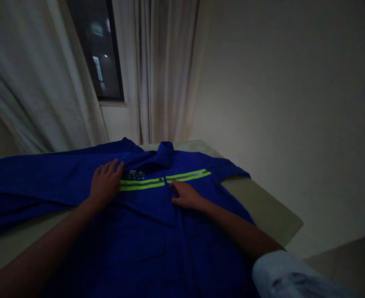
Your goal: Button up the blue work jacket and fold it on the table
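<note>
Pressing flat on a blue work jacket (pixel 145 203) laid front up across a pale tabletop (pixel 264 207), with the left hand (pixel 105 184) just left of the collar (pixel 165 151), fingers (pixel 112 167) spread wide and holding nothing. Touching the jacket's centre front with the right hand (pixel 185 195), fingers (pixel 176 187) loosely curled at the placket (pixel 170 211) just below a yellow-green reflective stripe (pixel 188 176); no telling in this dim light whether any cloth sits pinched between them. Stretching beyond the left hand, a jacket sleeve (pixel 30 178) reaching the left edge of the frame. Crossing the jacket's lower half and blocking part of it, a left forearm (pixel 45 244) and a right forearm (pixel 241 229), with a pale bunched shirt sleeve (pixel 281 275) filling the lower right. Showing at lower centre, a flapped chest pocket (pixel 138 248), any contents hidden in shadow. Hanging at upper left and centre, white curtains (pixel 157 70) around a dark window (pixel 100 49), beside a cream wall (pixel 278 103) at right.
</note>
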Action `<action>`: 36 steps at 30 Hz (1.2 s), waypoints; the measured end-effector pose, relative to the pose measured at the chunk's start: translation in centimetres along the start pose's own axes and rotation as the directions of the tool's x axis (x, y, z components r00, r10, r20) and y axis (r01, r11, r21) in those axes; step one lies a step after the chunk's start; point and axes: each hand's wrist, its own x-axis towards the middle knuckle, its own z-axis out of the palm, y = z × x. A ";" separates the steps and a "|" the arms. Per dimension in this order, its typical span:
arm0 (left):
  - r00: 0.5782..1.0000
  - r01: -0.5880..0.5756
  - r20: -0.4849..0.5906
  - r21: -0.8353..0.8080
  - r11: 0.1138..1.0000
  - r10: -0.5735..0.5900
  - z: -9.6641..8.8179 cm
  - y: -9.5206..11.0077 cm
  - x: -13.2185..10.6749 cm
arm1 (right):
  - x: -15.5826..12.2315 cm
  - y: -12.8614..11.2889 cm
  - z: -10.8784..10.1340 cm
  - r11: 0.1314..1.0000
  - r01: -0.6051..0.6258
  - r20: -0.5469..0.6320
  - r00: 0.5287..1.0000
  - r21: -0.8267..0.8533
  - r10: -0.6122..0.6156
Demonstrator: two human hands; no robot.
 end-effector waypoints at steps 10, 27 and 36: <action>0.923 -0.176 0.278 -0.314 0.933 0.267 3.7 13.2 -3.6 | 0.8 5.3 -0.8 0.901 -0.066 -0.275 0.940 0.429 0.200; 0.889 -0.358 0.033 -0.573 0.737 0.457 1.9 13.9 -7.8 | -5.8 1.3 -0.8 0.953 0.180 -0.042 0.984 0.245 -0.175; 0.930 0.151 0.321 -0.775 0.613 0.177 3.1 15.2 -6.3 | -6.1 1.1 -0.2 0.952 0.302 -0.043 0.953 0.051 -0.300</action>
